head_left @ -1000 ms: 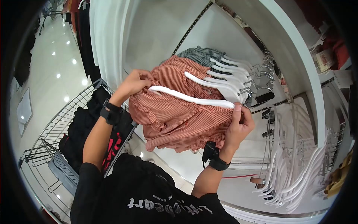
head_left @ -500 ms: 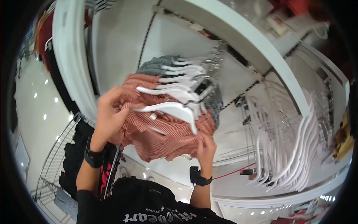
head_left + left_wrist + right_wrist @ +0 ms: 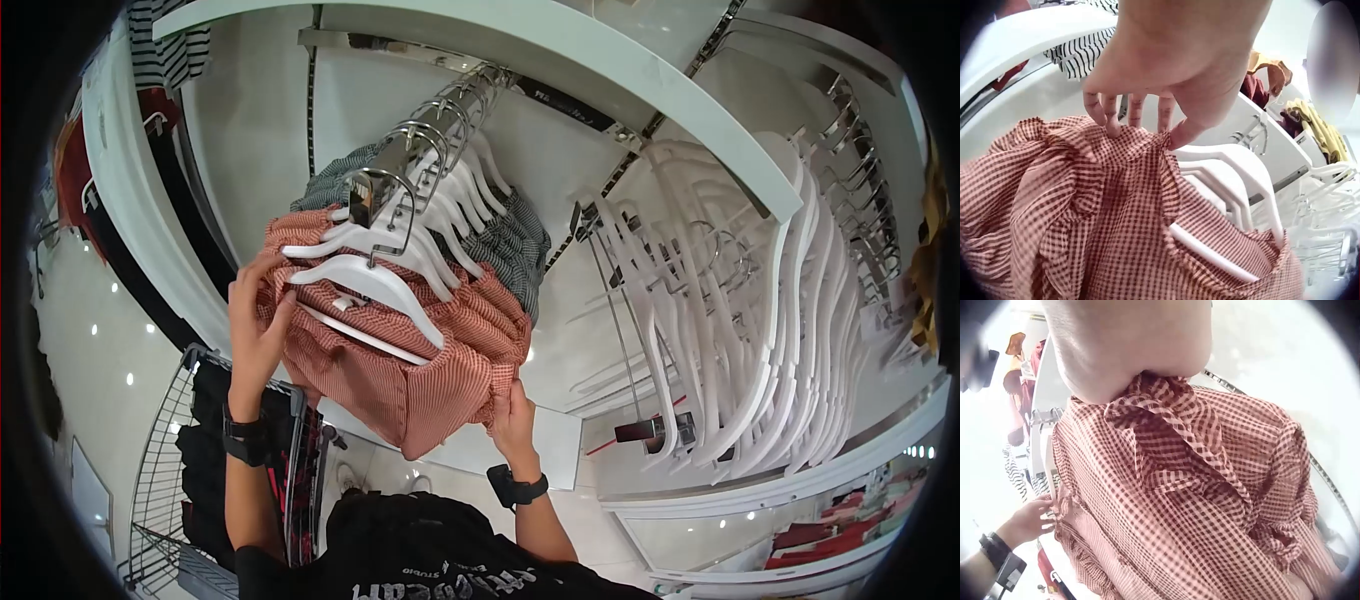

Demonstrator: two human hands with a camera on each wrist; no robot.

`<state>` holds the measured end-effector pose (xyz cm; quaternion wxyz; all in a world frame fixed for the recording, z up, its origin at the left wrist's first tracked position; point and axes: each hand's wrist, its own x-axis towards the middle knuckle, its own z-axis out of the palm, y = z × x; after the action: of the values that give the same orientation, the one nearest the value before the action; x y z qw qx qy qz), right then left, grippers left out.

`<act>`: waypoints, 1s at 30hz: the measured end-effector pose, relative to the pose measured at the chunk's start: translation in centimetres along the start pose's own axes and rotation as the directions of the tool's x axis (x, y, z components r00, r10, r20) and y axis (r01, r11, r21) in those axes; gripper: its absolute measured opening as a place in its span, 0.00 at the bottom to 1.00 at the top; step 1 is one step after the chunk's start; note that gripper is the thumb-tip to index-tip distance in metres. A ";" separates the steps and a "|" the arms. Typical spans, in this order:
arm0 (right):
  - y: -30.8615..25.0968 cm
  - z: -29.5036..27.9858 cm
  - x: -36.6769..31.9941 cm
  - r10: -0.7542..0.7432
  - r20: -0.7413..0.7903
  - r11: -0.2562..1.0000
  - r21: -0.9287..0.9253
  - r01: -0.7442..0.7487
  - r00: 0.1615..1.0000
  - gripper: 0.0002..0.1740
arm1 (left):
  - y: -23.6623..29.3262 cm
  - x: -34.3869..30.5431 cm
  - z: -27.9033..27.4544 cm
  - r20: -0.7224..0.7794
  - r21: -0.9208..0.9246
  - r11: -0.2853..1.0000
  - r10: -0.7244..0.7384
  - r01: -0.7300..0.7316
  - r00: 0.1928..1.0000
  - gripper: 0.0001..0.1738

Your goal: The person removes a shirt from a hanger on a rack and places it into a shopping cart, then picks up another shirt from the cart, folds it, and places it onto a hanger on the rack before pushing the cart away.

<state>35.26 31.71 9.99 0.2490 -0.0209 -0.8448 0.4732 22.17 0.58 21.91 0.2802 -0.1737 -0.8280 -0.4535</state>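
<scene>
A red-and-white checked blouse [image 3: 440, 395] hangs on a white hanger [image 3: 365, 275] at the front end of a metal rail [image 3: 405, 150]. My left hand [image 3: 255, 335] pinches the blouse at one shoulder, beside the hanger's end; in the left wrist view its thumb and fingers meet on the gathered fabric. On the opposite side, my right hand [image 3: 513, 420] grips the sleeve [image 3: 1160, 444], with its fingertips hidden by the cloth in the right wrist view. A white bar of the hanger [image 3: 1210, 253] shows across the neck opening.
More checked garments, red ones and then grey ones [image 3: 515, 250], hang behind on the rail. Many bare white hangers [image 3: 790, 350] hang at the right. A wire cart [image 3: 160, 440] with dark clothes stands at the left. A curved white shelf edge [image 3: 600, 60] arches overhead.
The blouse on its hanger has gone from being held out in both hands to hanging on the rail's front end. My hands have moved down to its shoulder and sleeve.
</scene>
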 end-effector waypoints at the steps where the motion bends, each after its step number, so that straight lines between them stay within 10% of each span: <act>1: -0.3 -0.3 0.3 -0.045 0.002 0.999 -0.026 0.045 0.999 0.16 | 0.1 -0.3 -0.1 -0.003 0.085 0.996 0.012 -0.012 1.000 0.22; 6: -3.6 -2.6 1.8 0.083 0.151 0.929 0.346 -0.131 0.985 0.16 | 0.0 -2.8 -1.1 -0.047 0.307 0.951 -0.020 0.033 0.999 0.36; 11: -7.4 -3.0 4.0 -0.029 0.069 0.960 0.280 0.009 0.997 0.11 | -2.0 -5.0 -1.7 0.109 -0.085 0.993 -0.076 0.086 0.991 0.57; 19: -6.6 -3.3 5.7 -0.078 -0.096 0.946 0.307 0.104 0.992 0.08 | -4.6 -5.7 -3.1 0.020 -0.119 0.979 -0.166 0.167 0.986 0.27; 26: -7.4 -3.1 5.0 0.128 -0.654 0.960 0.271 0.073 0.746 0.08 | -6.2 -3.9 -5.5 0.056 -0.220 0.945 -0.236 0.243 0.970 0.15; 30: -5.0 -2.5 2.7 0.134 -0.640 0.991 0.078 -0.110 0.756 0.08 | -6.5 -2.5 -5.2 0.136 -0.222 0.953 -0.179 0.206 0.974 0.10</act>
<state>34.96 31.65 16.15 0.4925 -0.2323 -0.6965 0.4673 22.19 -7.36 18.37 0.1641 -0.1496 -0.7962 -0.5628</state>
